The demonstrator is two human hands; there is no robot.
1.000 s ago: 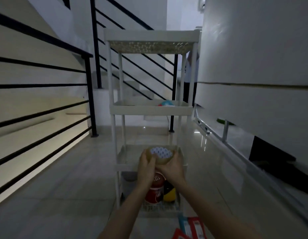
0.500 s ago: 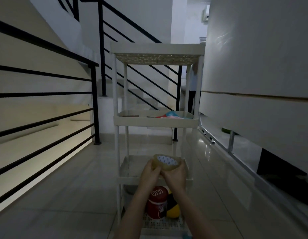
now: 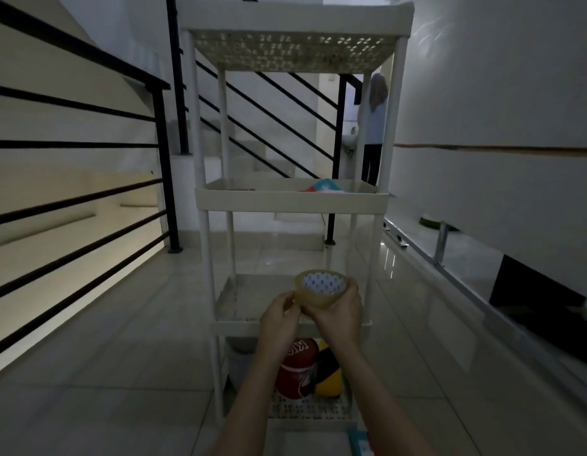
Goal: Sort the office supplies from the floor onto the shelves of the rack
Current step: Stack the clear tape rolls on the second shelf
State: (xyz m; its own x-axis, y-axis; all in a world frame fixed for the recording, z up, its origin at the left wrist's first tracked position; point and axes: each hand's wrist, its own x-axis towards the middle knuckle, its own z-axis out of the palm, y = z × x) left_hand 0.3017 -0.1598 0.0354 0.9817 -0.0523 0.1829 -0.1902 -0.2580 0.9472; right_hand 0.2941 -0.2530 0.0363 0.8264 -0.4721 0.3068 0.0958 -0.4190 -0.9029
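Since half a second ago both hands are staying in front of the rack, and the roll of tape (image 3: 321,288) is now tipping a little so its patterned core is facing up and toward the camera. Both forearms are reaching forward from the bottom edge, converging at the third shelf (image 3: 242,301) down. That roll of clear tape is sitting between the two hands, just above the shelf's front edge; whether it is touching the shelf is unclear. At its right side the right hand (image 3: 338,312) is wrapping it, fingers curled round the far rim and palm underneath. Against its left edge the left hand (image 3: 280,315) is pinching with thumb and fingertips, narrowly closed. Below the hands, on the lowest shelf, a red can (image 3: 297,370) and a yellow and black item (image 3: 328,373) are standing side by side. Higher up, a colourful packet (image 3: 325,185) is lying on the second shelf of the white rack (image 3: 293,205). Behind it, a person (image 3: 374,123) is standing by black stair railings (image 3: 88,199).
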